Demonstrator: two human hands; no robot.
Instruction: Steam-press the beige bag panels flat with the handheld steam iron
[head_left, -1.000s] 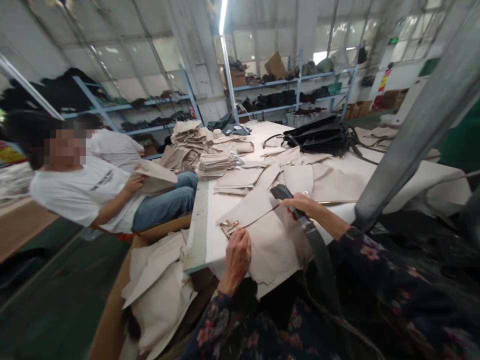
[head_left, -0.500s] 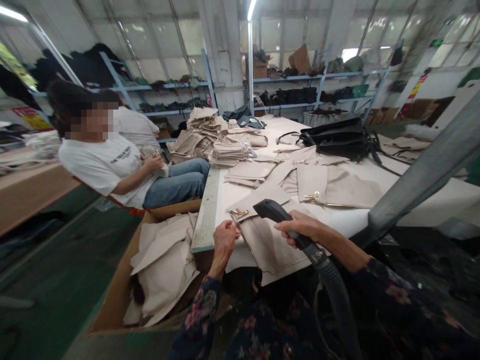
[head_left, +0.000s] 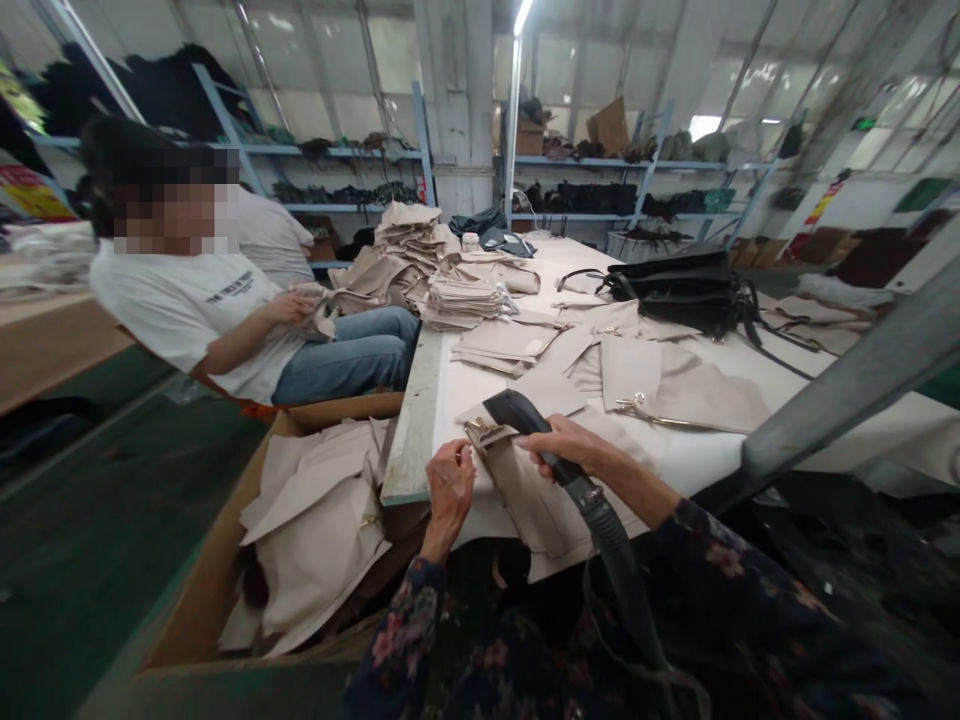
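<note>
My right hand (head_left: 574, 452) is wrapped round a black hose nozzle (head_left: 516, 412), whose ribbed hose (head_left: 621, 565) runs down towards my body. The nozzle's head hangs over a beige fabric bag piece (head_left: 536, 505) that lies across the table's near edge. Gold-coloured metal hardware (head_left: 478, 428) sits at that piece's upper left corner. Beside this corner is my left hand (head_left: 450, 492), its fingers curled and pinched together; anything between them is too small to make out.
Beige pieces lie about the table (head_left: 409, 455), with a stack (head_left: 463, 302) farther back. A black bag (head_left: 675, 290) rests at the right near a slanting grey post (head_left: 847, 400). Left below stands a cardboard box (head_left: 199, 590) of beige pieces. A seated person (head_left: 202, 310) handles something light.
The nozzle and my right hand have shifted left, closer to the metal hardware. The beige piece's upper edge now looks lifted and creased. My left hand has barely moved.
</note>
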